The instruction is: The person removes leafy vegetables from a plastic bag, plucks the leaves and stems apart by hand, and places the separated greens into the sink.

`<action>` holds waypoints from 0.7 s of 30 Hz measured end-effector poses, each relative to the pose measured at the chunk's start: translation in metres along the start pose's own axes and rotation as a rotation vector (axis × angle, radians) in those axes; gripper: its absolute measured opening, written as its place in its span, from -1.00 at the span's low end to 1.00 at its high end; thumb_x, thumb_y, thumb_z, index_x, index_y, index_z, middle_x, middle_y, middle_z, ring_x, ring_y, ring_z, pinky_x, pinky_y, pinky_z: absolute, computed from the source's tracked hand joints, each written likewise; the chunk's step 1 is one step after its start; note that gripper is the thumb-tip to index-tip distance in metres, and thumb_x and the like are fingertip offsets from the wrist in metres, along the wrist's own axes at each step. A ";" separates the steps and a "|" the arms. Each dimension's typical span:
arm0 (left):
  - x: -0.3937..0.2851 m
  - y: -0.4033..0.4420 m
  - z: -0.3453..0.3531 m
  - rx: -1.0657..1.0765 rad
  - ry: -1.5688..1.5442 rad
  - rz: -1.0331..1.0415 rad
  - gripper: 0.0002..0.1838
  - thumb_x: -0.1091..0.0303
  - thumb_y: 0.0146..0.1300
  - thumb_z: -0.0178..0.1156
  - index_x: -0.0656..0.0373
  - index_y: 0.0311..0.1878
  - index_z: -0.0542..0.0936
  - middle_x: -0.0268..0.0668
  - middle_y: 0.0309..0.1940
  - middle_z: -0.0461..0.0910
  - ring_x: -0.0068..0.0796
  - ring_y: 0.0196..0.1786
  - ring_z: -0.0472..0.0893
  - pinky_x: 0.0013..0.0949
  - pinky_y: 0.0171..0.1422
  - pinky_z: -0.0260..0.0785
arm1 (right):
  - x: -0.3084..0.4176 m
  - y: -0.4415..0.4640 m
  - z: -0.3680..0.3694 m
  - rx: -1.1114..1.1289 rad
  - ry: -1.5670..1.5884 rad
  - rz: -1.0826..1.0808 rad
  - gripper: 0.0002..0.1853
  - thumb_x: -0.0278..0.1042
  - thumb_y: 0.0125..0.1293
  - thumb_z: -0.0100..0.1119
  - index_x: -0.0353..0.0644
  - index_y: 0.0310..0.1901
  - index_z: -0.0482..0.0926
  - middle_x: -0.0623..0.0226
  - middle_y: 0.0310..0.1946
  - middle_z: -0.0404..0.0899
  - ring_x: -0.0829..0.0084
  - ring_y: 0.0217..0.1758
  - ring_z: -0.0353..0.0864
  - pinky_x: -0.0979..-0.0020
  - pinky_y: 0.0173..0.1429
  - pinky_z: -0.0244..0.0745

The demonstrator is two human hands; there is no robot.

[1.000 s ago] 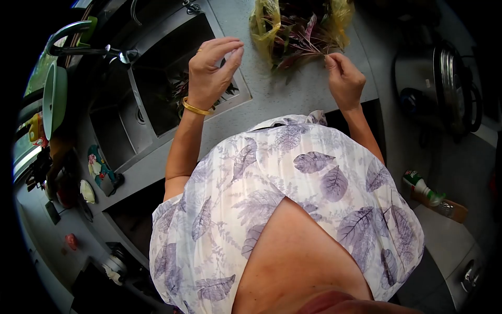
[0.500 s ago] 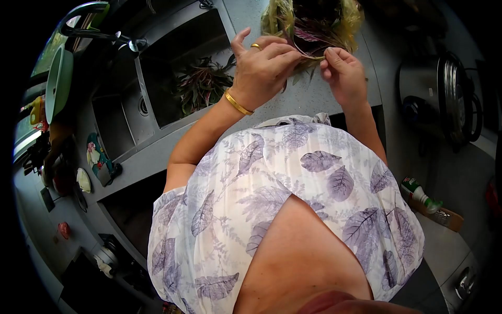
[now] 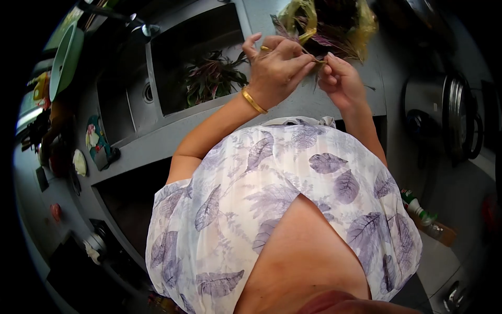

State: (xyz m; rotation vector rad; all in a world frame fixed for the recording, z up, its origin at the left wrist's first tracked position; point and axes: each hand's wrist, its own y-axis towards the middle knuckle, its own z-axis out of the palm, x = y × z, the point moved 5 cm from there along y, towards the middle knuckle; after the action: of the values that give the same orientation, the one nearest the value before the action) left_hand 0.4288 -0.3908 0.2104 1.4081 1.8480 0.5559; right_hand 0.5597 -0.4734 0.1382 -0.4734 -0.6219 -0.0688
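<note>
Left hand [image 3: 280,68] has moved. One second back it hung over the sink's edge, away from the stems; now its thumb and forefinger pinch a thin, pale-green leafy stem [image 3: 320,62], little finger sticking out. Right hand [image 3: 342,81] pinches the same stem from the other side, other fingers curled in. It had a stem a second ago too, but alone.

Gap between the two sets of fingertips is narrower than half a second ago; they're now just beside each other, not clearly touching. Stem is held above the grey speckled counter [image 3: 298,102], near side of the translucent yellow plastic bag [image 3: 368,26]. Purple-and-green leafy stalks [image 3: 328,41] fill the bag mouth, just beyond the fingers.

With the left arm shifted, the heap of dark green and purple leaves [image 3: 212,81] in the stainless steel sink [image 3: 193,36] shows; the hand and forearm covered most of it one second ago. Heap looks the same as half a second back. Small dark leaf scrap [image 3: 370,87] on the counter, right of the right hand.

Gold bangle [image 3: 253,101] on left wrist. Whole view has swung slightly, so the counter items sit further right in frame.
</note>
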 end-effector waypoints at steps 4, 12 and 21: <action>0.003 -0.003 -0.002 0.011 -0.013 -0.029 -0.87 0.22 0.01 0.31 -0.15 -0.32 0.66 -0.61 -0.37 0.51 -0.56 -0.13 0.46 -0.07 0.16 -0.09 | -0.003 0.003 0.002 0.024 0.005 0.043 -0.82 -0.30 0.40 -0.07 -0.14 -0.36 0.43 0.47 -0.58 0.45 0.71 -0.68 0.24 0.67 -0.63 0.10; 0.000 -0.016 0.004 0.016 0.045 -0.026 -0.92 0.33 -0.11 0.24 0.01 -0.48 0.55 -0.51 -0.40 0.46 -0.52 -0.10 0.45 0.00 0.24 -0.13 | -0.003 0.004 0.018 0.025 -0.080 0.098 -0.84 -0.35 0.40 -0.10 -0.19 -0.30 0.42 0.45 -0.58 0.44 0.69 -0.68 0.24 0.66 -0.64 0.09; 0.026 -0.024 -0.008 -0.193 -0.259 -0.431 -0.91 0.36 -0.10 0.17 0.06 -0.57 0.44 -0.39 -0.47 0.40 -0.39 -0.19 0.39 -0.14 -0.01 -0.03 | -0.016 0.019 0.035 0.006 -0.253 -0.063 -0.84 -0.28 0.40 -0.04 -0.17 -0.28 0.45 0.46 -0.53 0.42 0.70 -0.64 0.32 0.71 -0.62 0.18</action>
State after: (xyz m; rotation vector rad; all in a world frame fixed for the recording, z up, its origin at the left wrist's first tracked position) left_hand 0.4042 -0.3725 0.1908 0.8727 1.7621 0.3052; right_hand 0.5316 -0.4417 0.1461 -0.4607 -0.8852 -0.0669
